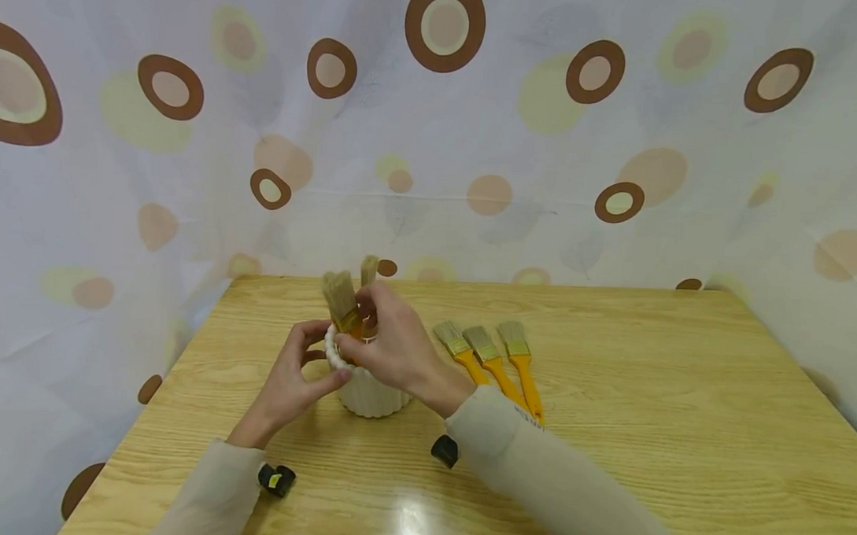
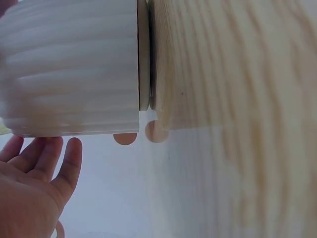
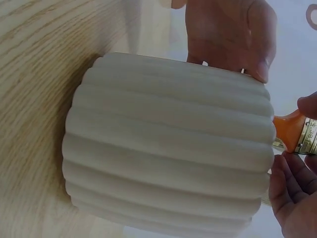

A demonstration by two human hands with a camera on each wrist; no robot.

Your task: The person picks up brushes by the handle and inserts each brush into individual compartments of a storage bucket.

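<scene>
White and ribbed, the pot (image 1: 374, 393) stands nearer the left edge of the worktop (image 1: 644, 385) than the right, gripped by the left hand (image 1: 291, 381); the right hand (image 1: 401, 341) pinches a bristles-up brush (image 1: 340, 294) at the pot's mouth.

The counter (image 1: 642, 432) before me was pale, streaky-grained wood; on it stood a white ribbed pot (image 1: 373, 395), and to the right lay three orange-handled brushes (image 1: 494, 366), bristles pointing toward the far edge.
</scene>
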